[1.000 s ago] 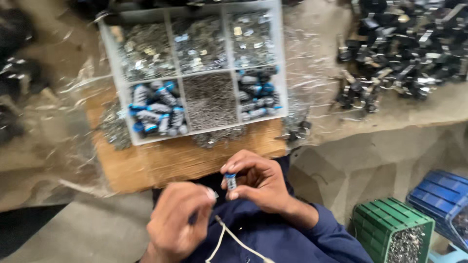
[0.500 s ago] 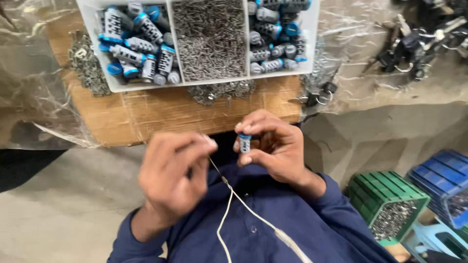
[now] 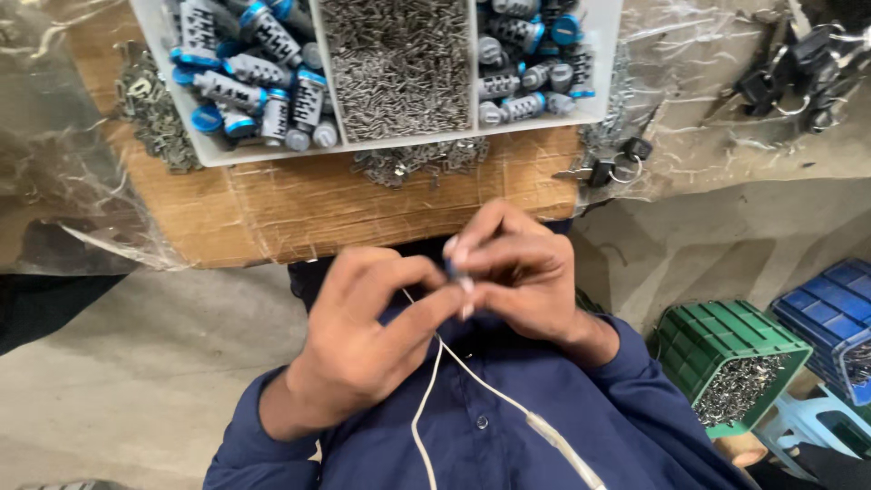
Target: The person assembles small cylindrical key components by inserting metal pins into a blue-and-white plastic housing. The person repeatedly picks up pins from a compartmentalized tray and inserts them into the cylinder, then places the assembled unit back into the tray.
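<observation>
Both hands — left hand [image 3: 363, 349], right hand [image 3: 517, 272] — pinch a small part [image 3: 451, 266] (mostly hidden).

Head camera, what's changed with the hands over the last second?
The left hand moved in to meet the right hand, fingertips now pinching together over the small blue-grey part, which is almost hidden. The right hand's grip on it stayed. The divided tray sits nearer the top as the view tilted down.

Green crate [image 3: 726, 340] of metal bits
</observation>
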`<state>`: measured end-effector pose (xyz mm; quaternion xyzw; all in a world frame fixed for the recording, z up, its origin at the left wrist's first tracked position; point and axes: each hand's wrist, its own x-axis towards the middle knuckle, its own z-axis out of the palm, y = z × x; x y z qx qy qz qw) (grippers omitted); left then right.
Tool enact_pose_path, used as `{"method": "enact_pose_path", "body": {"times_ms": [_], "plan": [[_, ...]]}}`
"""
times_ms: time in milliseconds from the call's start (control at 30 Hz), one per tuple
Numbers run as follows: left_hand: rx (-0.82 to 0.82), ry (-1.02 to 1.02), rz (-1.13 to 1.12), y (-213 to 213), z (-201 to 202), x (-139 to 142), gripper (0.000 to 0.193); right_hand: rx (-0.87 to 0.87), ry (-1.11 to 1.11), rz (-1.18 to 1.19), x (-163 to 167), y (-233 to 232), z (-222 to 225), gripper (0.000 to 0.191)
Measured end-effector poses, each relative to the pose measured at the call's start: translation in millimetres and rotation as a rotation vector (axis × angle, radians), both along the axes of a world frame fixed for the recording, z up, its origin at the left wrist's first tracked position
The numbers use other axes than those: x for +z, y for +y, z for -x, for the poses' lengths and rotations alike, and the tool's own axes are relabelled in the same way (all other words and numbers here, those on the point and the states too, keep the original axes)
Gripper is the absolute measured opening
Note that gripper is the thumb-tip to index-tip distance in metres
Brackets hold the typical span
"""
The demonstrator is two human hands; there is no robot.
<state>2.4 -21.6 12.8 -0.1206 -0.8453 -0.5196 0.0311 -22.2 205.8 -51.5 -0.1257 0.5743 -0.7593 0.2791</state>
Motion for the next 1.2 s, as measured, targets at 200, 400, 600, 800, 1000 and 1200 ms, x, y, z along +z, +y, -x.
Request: {"method": "enact_pose_path", "body": {"times_ms": [200, 400, 600, 800, 1000, 1200], "plan": [[0.124, -0.426, -0.378, 5, -12, -12, 0.024, 0.071, -0.065, 0.114, -4, 7, -3, 0.04], [0.162, 0.16, 0.678, 9, 5, -29, 0.027, -0.206, -0.241, 0.242, -4, 10, -14, 0.041], [0.097, 0.061, 0.254, -15, -7, -19, 0.022, -0.164, -0.248, 0.181, -4, -1, -10, 0.04], [0.122, -0.059, -0.313, 3, -10, -20, 0.026, -0.117, -0.253, 0.122, -3, -4, -12, 0.038], [-0.003, 0.072, -0.012, 3, 0, -16, 0.028, -0.146, -0.236, 0.076, 0, -3, -14, 0.039], [0.094, -0.003, -0.154, 0, -10, -16, 0.029, -0.064, -0.325, 0.173, -4, -13, -14, 0.037]]}}
